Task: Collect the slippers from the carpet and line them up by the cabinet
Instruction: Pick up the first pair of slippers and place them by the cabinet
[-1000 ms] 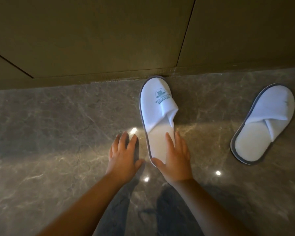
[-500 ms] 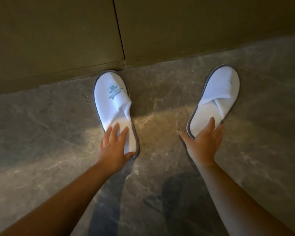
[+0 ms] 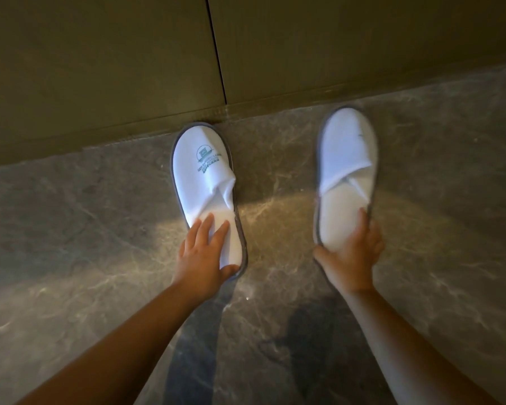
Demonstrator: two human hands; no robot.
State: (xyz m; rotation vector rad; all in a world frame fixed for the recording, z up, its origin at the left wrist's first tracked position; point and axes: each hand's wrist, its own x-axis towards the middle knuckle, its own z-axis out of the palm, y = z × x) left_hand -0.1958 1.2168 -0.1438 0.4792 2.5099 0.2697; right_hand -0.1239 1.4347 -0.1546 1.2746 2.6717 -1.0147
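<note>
Two white terry slippers with grey soles on glossy grey marble floor (image 3: 70,229), toes toward olive-brown cabinet base (image 3: 100,68) across top of frame. Logo slipper (image 3: 205,176), centre, toe touching cabinet foot. Left hand (image 3: 205,255) lies flat on its heel, fingers spread. Plain slipper (image 3: 345,171), right of centre, blurred, well apart from first, toe near cabinet. Right hand (image 3: 351,258) grips its heel, thumb at left edge, fingers along right.

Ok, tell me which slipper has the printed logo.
The slipper under the left hand, the logo slipper, has green print on its toe; the plain slipper at the right hand shows none.
</note>
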